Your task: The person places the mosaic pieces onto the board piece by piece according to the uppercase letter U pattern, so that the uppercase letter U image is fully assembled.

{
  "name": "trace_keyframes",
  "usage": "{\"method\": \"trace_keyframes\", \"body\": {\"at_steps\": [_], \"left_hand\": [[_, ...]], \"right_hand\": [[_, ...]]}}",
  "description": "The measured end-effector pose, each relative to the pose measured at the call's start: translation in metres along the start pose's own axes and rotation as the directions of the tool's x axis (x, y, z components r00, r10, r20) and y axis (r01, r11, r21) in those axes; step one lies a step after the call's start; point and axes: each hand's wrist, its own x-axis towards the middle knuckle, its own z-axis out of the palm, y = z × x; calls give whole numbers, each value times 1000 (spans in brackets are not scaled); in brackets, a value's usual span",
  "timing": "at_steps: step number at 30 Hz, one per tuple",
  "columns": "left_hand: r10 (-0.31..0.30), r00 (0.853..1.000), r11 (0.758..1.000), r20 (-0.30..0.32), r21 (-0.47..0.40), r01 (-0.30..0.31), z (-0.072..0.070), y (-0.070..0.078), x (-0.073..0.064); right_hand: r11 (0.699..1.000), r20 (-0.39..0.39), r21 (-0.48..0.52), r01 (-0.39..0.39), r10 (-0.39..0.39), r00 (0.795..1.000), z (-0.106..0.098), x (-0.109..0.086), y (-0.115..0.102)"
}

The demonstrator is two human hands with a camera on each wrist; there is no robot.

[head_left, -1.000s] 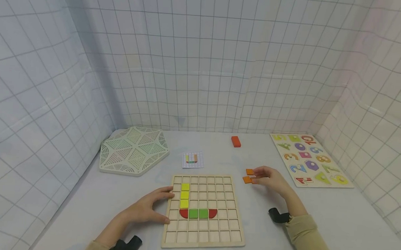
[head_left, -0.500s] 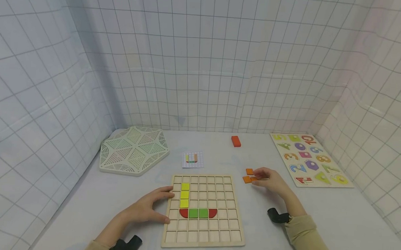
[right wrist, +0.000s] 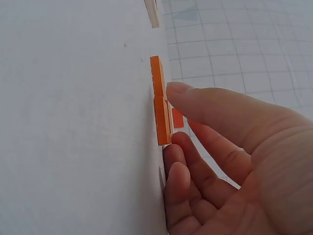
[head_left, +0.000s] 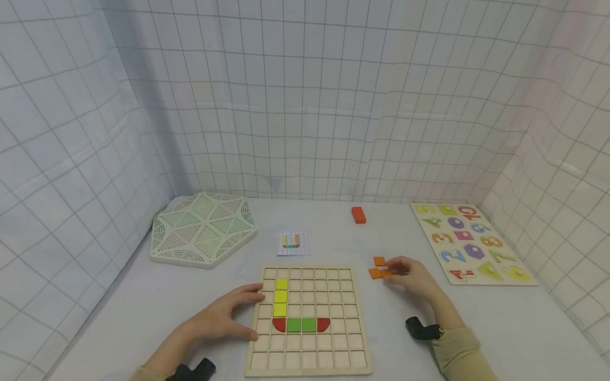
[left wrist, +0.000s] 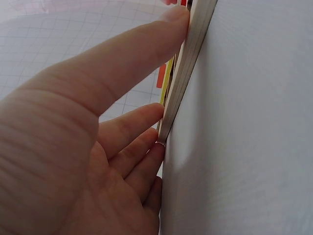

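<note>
In the head view, a wooden grid board [head_left: 336, 343] holds three yellow squares [head_left: 280, 297] in a column. Below them runs a row of two green squares [head_left: 301, 325] between red quarter-rounds [head_left: 323, 325]. At the board's left edge, my left hand [head_left: 223, 317] rests with thumb and fingers spread, fingertips touching the rim. My right hand [head_left: 411, 274] hovers low beside three orange square tiles [head_left: 376, 273] right of the board. Its fingers are loosely bent. In the right wrist view, the thumb tip is right at an orange tile [right wrist: 163, 122] lying on the table, with other fingertips near its end.
Behind the board lies a small pattern card [head_left: 293, 243]. A red block [head_left: 358, 215] sits at the back. To the left is a pale hexagonal perforated board [head_left: 204, 230], to the right a number and shape puzzle [head_left: 473, 245]. Gridded curtains [head_left: 309, 100] enclose the table.
The right hand has shifted very slightly and more of the third orange tile shows between its fingers. The left hand and the board look the same.
</note>
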Motion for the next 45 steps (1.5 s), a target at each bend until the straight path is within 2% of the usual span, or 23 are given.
{"method": "trace_keyframes", "body": {"at_steps": [13,24,31,39,45], "left_hand": [[-24,1000,1000,4,-10,24,0,1,-1],[-16,1000,1000,10,-17,16,-2,2,-3],[-44,999,999,3,-19,44,-1,0,1],[-24,1000,999,0,-25,24,0,-3,2],[-21,1000,1000,-2,-23,21,0,-4,2]], "right_hand": [[999,8,15,-40,39,999,2,2,1],[1000,-19,-8,-25,25,999,7,2,6],[1000,-40,-10,-26,26,999,5,2,3],[1000,-38,-18,-15,14,999,3,0,4],[998,-52,-61,-3,0,999,4,0,5]]}}
